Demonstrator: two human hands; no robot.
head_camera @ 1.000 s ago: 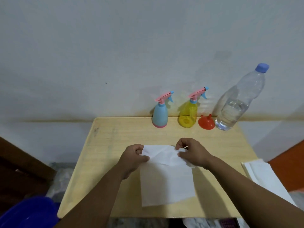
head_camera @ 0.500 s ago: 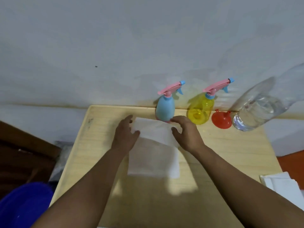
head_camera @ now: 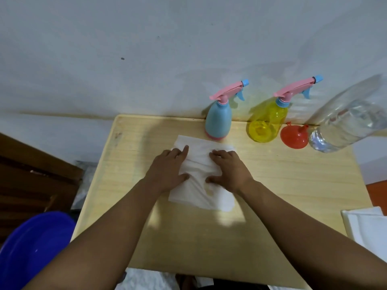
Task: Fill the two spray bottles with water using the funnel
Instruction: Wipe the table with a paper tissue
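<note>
Still at preparation, by the look of it: smoothing a white paper towel flat on the wooden table, centre of the frame, likely as a spill mat. No filling begun. Left hand spread open, palm down on the towel's left side; right hand likewise flat and open on its right side, gripping nothing. Upper right of the frame, against the wall: blue spray bottle, yellow spray bottle, red funnel lying mouth-down, clear water bottle. Both sprayer heads still screwed on. Next, probably: lifting off the towel, reaching up-right, unscrewing one sprayer head, seating the funnel.
</note>
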